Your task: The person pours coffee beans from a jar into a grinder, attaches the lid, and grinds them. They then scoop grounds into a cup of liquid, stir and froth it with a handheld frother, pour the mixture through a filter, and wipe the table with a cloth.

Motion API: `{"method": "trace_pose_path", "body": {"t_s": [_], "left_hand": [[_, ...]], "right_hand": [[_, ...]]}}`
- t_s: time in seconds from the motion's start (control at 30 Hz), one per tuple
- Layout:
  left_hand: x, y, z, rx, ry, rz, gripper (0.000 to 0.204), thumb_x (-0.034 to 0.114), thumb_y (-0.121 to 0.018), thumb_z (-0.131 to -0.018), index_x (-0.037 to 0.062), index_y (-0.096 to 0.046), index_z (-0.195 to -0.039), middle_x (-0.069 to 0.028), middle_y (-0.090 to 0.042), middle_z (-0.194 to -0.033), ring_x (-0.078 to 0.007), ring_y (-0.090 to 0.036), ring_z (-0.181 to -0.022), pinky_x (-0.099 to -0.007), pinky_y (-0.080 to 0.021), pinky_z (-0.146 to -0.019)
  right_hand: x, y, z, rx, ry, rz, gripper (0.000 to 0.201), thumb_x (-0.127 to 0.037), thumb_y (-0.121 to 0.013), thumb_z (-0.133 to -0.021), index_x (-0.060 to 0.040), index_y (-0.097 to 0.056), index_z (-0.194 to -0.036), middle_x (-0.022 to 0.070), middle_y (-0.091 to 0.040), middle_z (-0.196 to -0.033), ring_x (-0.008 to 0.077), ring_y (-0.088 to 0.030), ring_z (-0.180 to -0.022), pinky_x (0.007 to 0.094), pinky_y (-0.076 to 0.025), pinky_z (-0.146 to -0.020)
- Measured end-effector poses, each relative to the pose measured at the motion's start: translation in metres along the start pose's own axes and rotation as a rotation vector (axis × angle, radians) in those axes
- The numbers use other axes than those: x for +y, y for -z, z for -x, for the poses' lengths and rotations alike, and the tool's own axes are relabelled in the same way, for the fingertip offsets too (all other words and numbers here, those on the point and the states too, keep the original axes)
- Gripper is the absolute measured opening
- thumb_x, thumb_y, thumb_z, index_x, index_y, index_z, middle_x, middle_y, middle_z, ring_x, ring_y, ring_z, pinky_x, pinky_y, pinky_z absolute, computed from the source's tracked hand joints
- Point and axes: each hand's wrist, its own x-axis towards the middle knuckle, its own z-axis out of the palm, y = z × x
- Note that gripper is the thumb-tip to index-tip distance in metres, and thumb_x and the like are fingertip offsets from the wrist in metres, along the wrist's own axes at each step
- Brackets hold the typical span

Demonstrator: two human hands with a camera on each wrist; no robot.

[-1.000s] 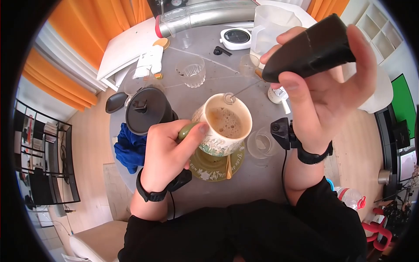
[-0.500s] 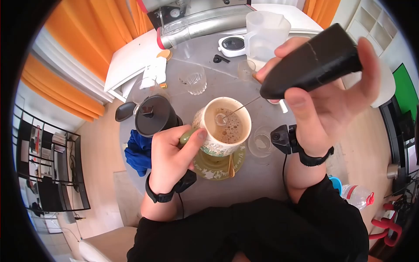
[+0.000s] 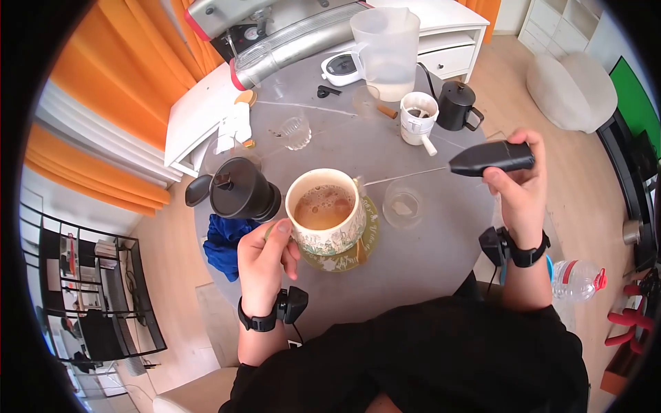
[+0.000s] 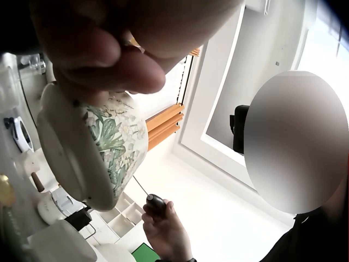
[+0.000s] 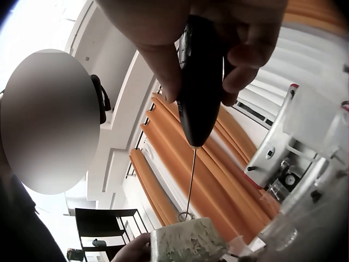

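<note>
My left hand (image 3: 261,265) grips the green handle of a flowered mug (image 3: 329,239), which is held over a green saucer (image 3: 372,227). Frothy light-brown drink (image 3: 323,208) with bubbles fills part of the mug. In my right hand (image 3: 520,199) is a black handheld milk frother (image 3: 490,158), pinched between thumb and fingers with its thin shaft pointing left. Its small whisk coil is right at the mug's rim, as the right wrist view also shows with the coil (image 5: 186,216) just above the mug (image 5: 188,241). A gold spoon (image 3: 361,253) lies on the saucer, partly hidden by the mug.
Left of the mug stand a black lidded grinder (image 3: 241,189) and a blue cloth (image 3: 231,244). A clear glass (image 3: 403,206) sits right of the saucer. Farther back are a white dripper cup (image 3: 418,120), a black pitcher (image 3: 458,107), a plastic jug (image 3: 387,55) and a scale (image 3: 341,67).
The frother's whisk dipped into the drink, then came out to the mug's right rim. My right hand has moved away from my face and lower. The mug appears farther left in the head view.
</note>
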Motion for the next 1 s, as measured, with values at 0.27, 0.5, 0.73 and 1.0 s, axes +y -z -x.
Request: {"method": "trace_pose_path", "body": {"t_s": [0.27, 0.5, 0.73, 1.0], "left_hand": [[0.001, -0.022, 0.009, 0.034, -0.062, -0.158, 0.029, 0.019, -0.059, -0.103, -0.0017, -0.067, -0.084, -0.0030, -0.060, -0.064, -0.0069, -0.052, -0.044, -0.0216, -0.038, -0.043], [0.015, -0.042, 0.005, 0.030, -0.212, -0.404, 0.032, 0.013, -0.065, -0.098, -0.0010, -0.059, -0.071, -0.0028, -0.057, -0.060, -0.0070, -0.052, -0.045, -0.0238, -0.037, -0.043], [0.015, -0.067, -0.003, 0.072, -0.446, -0.697, 0.026, 0.011, -0.073, -0.091, -0.0028, -0.060, -0.073, -0.0087, -0.050, -0.058, -0.0155, -0.046, -0.050, -0.0319, -0.037, -0.049], [0.014, -0.093, -0.008, 0.140, -0.749, -0.994, 0.023, 0.017, -0.079, -0.085, 0.0010, -0.064, -0.077, -0.0094, -0.052, -0.060, -0.0239, -0.048, -0.050, -0.0346, -0.039, -0.049]], "right_hand": [[0.054, 0.033, 0.021, 0.105, -0.191, 0.030, 0.036, 0.004, -0.078, -0.081, -0.0072, -0.049, -0.099, 0.0046, -0.062, -0.099, 0.0141, -0.064, -0.080, 0.0269, -0.051, -0.075], [0.092, 0.024, 0.016, -0.105, -0.131, 0.690, 0.037, -0.003, -0.080, -0.075, -0.0048, -0.048, -0.095, 0.0115, -0.063, -0.090, 0.0281, -0.061, -0.080, 0.0345, -0.050, -0.075], [0.078, 0.011, 0.022, -0.288, -0.132, 1.025, 0.042, -0.007, -0.079, -0.077, -0.0025, -0.053, -0.108, 0.0174, -0.061, -0.107, 0.0371, -0.057, -0.110, 0.0461, -0.048, -0.089], [0.057, 0.020, 0.043, -0.262, -0.042, 1.018, 0.039, -0.013, -0.078, -0.081, -0.0002, -0.055, -0.110, 0.0189, -0.059, -0.106, 0.0382, -0.056, -0.107, 0.0444, -0.048, -0.091]]}}
